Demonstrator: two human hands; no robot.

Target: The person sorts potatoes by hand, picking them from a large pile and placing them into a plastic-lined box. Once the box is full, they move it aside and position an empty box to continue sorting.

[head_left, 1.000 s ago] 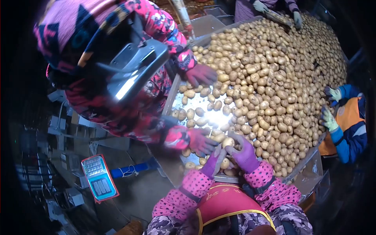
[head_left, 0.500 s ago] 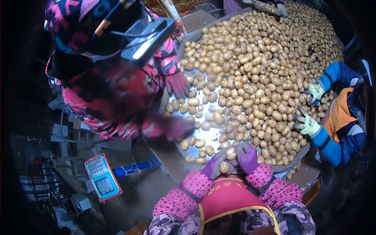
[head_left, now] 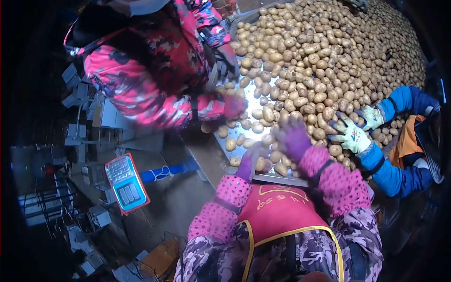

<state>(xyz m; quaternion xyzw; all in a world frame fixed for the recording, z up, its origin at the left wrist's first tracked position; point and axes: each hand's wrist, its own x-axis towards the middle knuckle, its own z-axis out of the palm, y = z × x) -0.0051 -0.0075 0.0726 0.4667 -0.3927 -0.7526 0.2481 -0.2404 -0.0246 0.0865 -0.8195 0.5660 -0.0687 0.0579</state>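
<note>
My left hand (head_left: 249, 162), in a purple glove, is at the near edge of the metal table (head_left: 223, 148), beside several potatoes (head_left: 281, 169). Its fingers are partly hidden and blurred, so its grip is unclear. Over the near side of the potato pile (head_left: 324, 89) is my right hand (head_left: 293, 140), also purple-gloved and smeared by motion. Whether it holds a potato cannot be made out. Loose potatoes lie on the bare metal between the two hands and to their left.
At the left, a co-worker in a pink camouflage jacket (head_left: 141, 94) reaches over the table. Another co-worker's gloved hands (head_left: 352, 135) touch the pile at the right. A red and blue keypad device (head_left: 127, 183) stands on a blue arm at lower left.
My hands have moved apart and forward from the table edge, the right one out over the potatoes. The right co-worker's hands have come closer together. The view has shifted.
</note>
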